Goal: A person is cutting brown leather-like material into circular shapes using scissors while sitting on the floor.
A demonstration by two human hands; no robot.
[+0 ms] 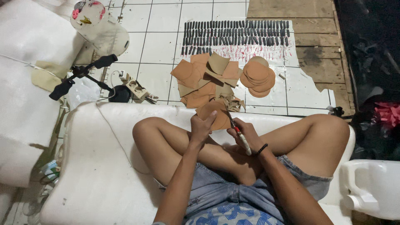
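The brown cardboard disc sat above your crossed legs, its face turned up toward you. Your scissors ran along a diagonal, blades aimed up-left into its right edge. Your left hand pinched the disc's lower-left edge; your right hand was clamped around the scissors' handles. Beyond lay cardboard squares and cut discs.

floor: white tiles | far right: worn wooden boards | seat: white foam mat | right edge: dark
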